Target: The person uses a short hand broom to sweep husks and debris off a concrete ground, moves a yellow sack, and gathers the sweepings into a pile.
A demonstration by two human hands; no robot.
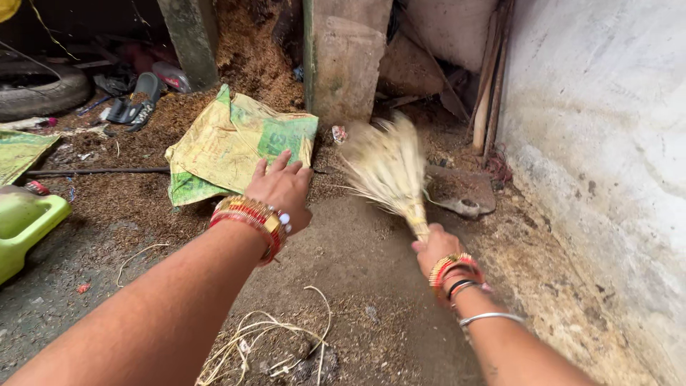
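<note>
Far left: a green plastic container (25,221) sits at the frame edge, with a worn tyre (39,89) well behind it and a dark sandal (139,100) near the tyre. A thin dark rod (96,171) lies across the husk-strewn ground between them.

Left of centre: a yellow-green printed sack (232,143) lies crumpled on the litter, its near edge just beyond your fingertips.

Your left hand (286,189): arm stretched forward and up the frame, palm down, fingers spread and slack, gripping nothing. It hovers at the sack's lower right corner; contact cannot be confirmed. Red and gold bangles (250,218) ring the wrist.

Near foreground: a tangle of pale string (264,343) lies on the bare floor beneath your left forearm.

Centre: open concrete floor (350,257) runs between your two arms, the widest free strip here. A concrete pillar (346,64) closes it off at the back.

Your right hand (437,246): arm angled in from the lower right, fist closed round the bound neck of a straw broom (389,168). Its bristles fan up and left, blurred, the tips near the pillar's base.

Right: a flat stone slab (461,189) lies just behind the broom. Wooden sticks (489,86) lean in the corner. A whitewashed wall (607,143) bounds the right side, close to your right forearm.
</note>
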